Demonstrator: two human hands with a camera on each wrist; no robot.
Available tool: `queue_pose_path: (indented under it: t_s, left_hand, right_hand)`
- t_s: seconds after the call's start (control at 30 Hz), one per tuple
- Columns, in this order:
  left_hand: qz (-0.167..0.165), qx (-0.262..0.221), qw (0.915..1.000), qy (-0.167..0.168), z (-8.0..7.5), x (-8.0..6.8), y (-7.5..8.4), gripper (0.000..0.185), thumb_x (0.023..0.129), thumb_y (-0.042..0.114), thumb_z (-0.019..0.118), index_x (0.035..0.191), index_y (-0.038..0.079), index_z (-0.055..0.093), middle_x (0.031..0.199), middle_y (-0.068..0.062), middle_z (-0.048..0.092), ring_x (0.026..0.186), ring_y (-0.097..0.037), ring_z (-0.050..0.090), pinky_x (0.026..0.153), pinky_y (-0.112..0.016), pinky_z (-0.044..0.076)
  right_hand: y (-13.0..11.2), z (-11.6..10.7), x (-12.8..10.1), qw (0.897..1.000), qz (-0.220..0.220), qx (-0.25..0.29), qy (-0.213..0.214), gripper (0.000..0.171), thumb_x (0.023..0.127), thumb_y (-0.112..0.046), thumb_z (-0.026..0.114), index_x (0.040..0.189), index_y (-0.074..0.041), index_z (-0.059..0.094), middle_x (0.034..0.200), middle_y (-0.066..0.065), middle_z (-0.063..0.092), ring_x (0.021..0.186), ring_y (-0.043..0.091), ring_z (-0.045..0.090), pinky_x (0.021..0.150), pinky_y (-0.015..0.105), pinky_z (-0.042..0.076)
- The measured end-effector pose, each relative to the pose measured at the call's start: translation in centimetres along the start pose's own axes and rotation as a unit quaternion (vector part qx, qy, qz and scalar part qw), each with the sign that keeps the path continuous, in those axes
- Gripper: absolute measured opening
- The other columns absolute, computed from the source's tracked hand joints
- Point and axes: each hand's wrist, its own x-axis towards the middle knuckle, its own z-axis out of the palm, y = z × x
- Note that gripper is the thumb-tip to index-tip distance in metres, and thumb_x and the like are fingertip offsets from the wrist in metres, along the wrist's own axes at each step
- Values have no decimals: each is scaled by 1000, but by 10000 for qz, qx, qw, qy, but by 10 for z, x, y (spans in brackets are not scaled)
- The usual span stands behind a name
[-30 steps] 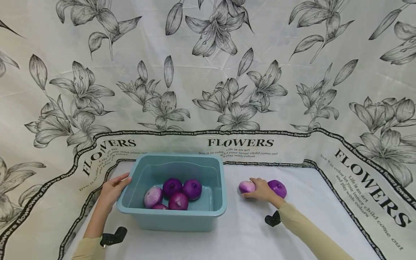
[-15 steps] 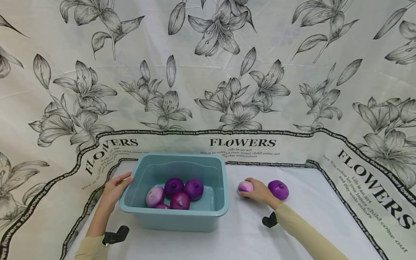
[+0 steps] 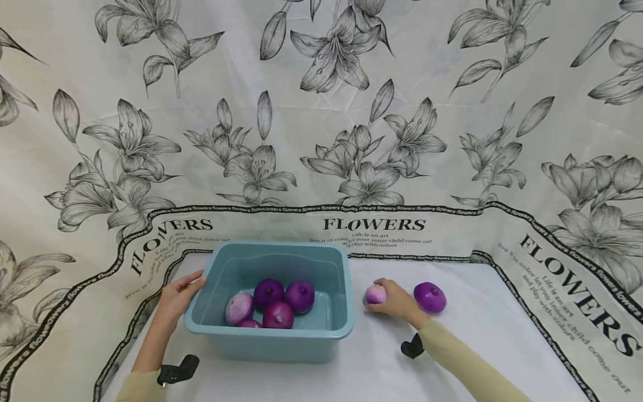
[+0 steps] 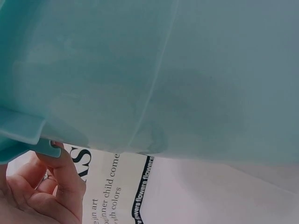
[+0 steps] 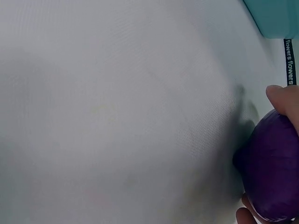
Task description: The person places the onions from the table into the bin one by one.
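My right hand (image 3: 396, 301) grips a purple onion (image 3: 375, 294) over the white table, to the right of a blue plastic tub (image 3: 271, 343). In the right wrist view the thumb lies over this onion (image 5: 275, 168) and fingertips show beneath it. My left hand (image 3: 173, 298) holds the tub's left rim; in the left wrist view its fingers (image 4: 65, 175) curl under the rim's lip. Inside the tub lie several onions, among them a pale one (image 3: 239, 309) and a reddish one (image 3: 278, 315). The front wall partly hides one of them.
Another purple onion (image 3: 430, 297) lies on the white tablecloth (image 3: 372, 363) right of my right hand. A floral curtain (image 3: 261, 139) hangs behind the table and along its sides. The tub's right rim stands between the held onion and the onions inside.
My right hand has moved left with the onion, toward the tub, and away from the other onion on the cloth. My left hand stays on the tub's rim.
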Motion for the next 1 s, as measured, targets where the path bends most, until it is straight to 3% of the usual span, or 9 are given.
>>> queue_pose_path:
  t_s: [0.33, 0.53, 0.77, 1.0]
  left_hand:
    - [11, 40, 10000, -3, -6, -2, -1, 67, 95, 47, 54, 143, 3, 43, 132, -27, 53, 118, -38, 55, 88, -42, 51]
    - [-153, 65, 9999, 10, -4, -9, -9, 65, 94, 46, 55, 142, 2, 45, 128, -25, 56, 112, -32, 58, 81, -34, 51]
    - [-177, -35, 9998, -75, 0, -10, -14, 69, 93, 49, 55, 143, 3, 44, 130, -26, 55, 114, -33, 57, 82, -35, 51]
    - [-84, -28, 10000, -22, 1, -1, -3, 66, 95, 48, 52, 143, 3, 43, 135, -27, 51, 118, -35, 54, 79, -30, 49]
  right_hand:
    - [-13, -2, -3, 9998, -159, -141, -16, 76, 68, -41, 84, 126, -2, 55, 115, 18, 61, 102, 30, 62, 87, 47, 50]
    - [-12, -6, -10, 9995, -284, -121, -74, 77, 69, -39, 83, 128, -1, 53, 117, 20, 61, 103, 32, 61, 88, 48, 50]
    - [-25, -34, -2, 9978, -610, -171, 170, 78, 70, -40, 83, 129, 1, 53, 123, 22, 59, 110, 36, 60, 91, 51, 49]
    - [-58, -73, 3, 9929, -1030, -253, 535, 81, 69, -38, 84, 131, 3, 52, 125, 21, 60, 108, 34, 61, 89, 49, 50]
